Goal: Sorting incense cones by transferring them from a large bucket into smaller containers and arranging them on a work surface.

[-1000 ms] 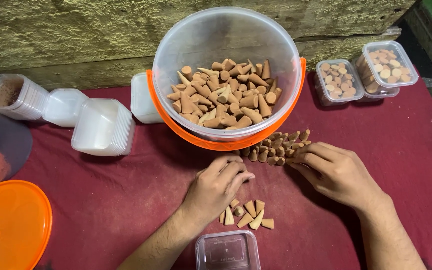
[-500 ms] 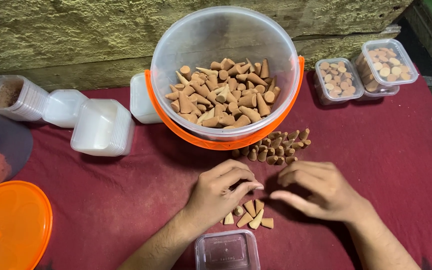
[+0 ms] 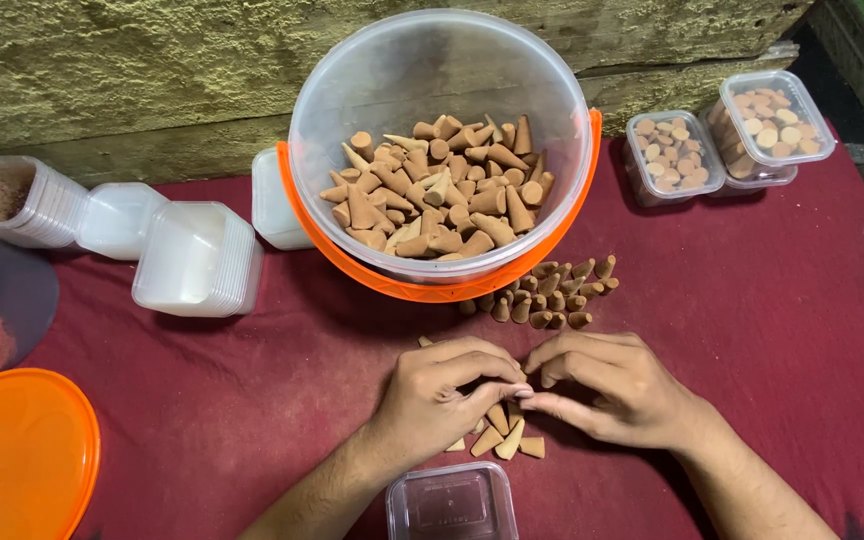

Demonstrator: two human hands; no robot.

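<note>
Two bare hands met over a small heap of cones [image 3: 505, 437] on a table [image 3: 252, 400] draped in dull maroon cloth. The left hand [image 3: 442, 395] and the right hand [image 3: 607, 388] both had their fingers curled inward and fingertips touching over the matte, terracotta-coloured cones; whether either actually pinched one could not be told. Just beyond the knuckles lay a second cluster of cones [image 3: 547, 292], some upright on their flat bases. Behind it stood a translucent plastic bucket [image 3: 432, 70] with an orange rim, partly filled with the same tapered pieces. A small clear square tub [image 3: 452, 505] sat nearest the viewer, between the forearms. At right, two clear lidded boxes [image 3: 727, 145] held packed cones. At left were stacks of frosted square containers [image 3: 192, 260] and a glossy orange lid [image 3: 17, 455], all before a rough stone wall.
</note>
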